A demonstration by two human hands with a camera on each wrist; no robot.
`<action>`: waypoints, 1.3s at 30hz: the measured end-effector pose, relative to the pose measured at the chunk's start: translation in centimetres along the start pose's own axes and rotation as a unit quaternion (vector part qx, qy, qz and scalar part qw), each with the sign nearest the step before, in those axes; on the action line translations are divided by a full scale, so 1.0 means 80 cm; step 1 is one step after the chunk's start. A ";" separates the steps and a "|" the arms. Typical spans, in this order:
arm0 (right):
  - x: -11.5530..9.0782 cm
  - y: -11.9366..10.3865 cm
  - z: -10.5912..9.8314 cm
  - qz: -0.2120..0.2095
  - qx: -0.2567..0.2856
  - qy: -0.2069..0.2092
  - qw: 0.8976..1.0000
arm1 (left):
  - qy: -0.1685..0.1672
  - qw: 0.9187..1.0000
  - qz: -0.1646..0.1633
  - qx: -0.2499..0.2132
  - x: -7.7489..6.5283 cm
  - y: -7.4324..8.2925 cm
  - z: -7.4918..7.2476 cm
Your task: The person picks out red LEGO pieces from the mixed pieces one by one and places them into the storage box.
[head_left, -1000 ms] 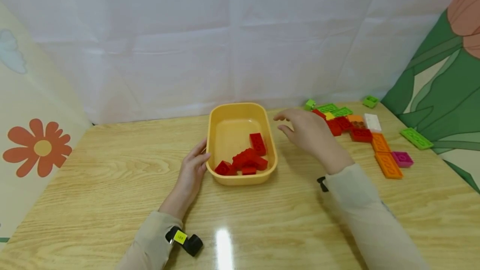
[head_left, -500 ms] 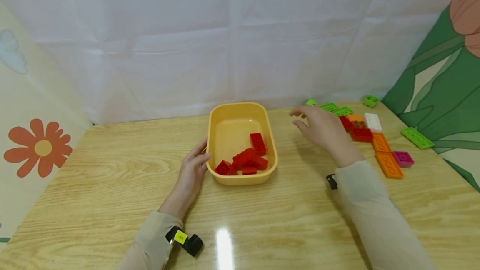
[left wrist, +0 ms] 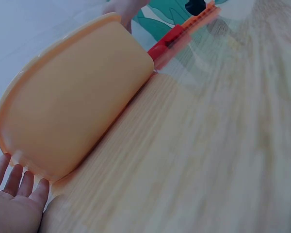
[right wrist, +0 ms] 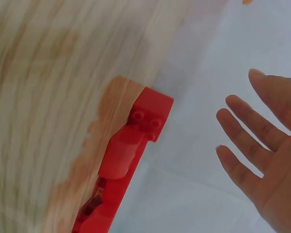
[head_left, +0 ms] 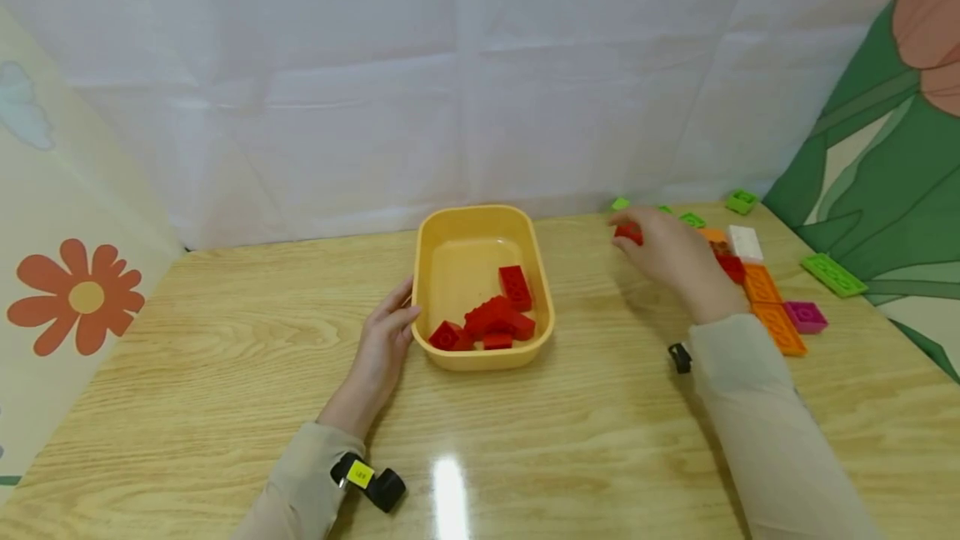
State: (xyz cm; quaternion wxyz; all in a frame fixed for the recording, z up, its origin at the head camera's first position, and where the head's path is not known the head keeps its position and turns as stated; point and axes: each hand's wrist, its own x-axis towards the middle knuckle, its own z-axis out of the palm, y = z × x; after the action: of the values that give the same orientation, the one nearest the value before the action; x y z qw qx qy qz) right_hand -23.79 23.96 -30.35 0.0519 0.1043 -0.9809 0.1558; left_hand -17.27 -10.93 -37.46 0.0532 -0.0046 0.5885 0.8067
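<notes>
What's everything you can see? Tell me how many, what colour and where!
Tray: 1, yellow, middle of table
Red bricks in tray: several overlapping, red, inside it
Loose red bricks: at least 2, red, table's right side, partly hidden
Green pieces: 5 showing, green, far right
Orange pieces: 3, orange, right
White piece: 1, white, right
Magenta piece: 1, magenta, right
Table: 1, wood-coloured, underneath
Sheet: 1, white, behind
Flower picture: 1, orange-red, left panel
Plant picture: 1, green and pink, right panel
Sleeves: 2, beige, on both arms
Wrist devices: 2, black, at the wrists
Left hand: 1, at the tray's side
Right hand: 1, near the loose red bricks
</notes>
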 end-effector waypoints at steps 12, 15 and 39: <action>0.009 0.027 -0.002 0.030 0.011 -0.033 0.999 | -0.002 1.000 -0.004 -0.005 0.002 -0.001 -0.001; 0.012 0.030 -0.002 0.032 0.008 -0.031 0.999 | -0.006 1.000 -0.006 -0.004 0.002 0.000 -0.001; 0.043 0.047 0.011 0.011 -0.008 -0.071 0.997 | 0.000 1.000 -0.006 -0.017 0.001 0.002 -0.004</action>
State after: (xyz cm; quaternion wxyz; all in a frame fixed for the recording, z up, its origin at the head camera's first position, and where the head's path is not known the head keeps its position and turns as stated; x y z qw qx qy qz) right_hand -28.00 26.56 -31.86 -0.0184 0.1035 -0.9844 0.1412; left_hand -17.35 -11.25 -37.41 0.0579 -0.0088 0.5749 0.8161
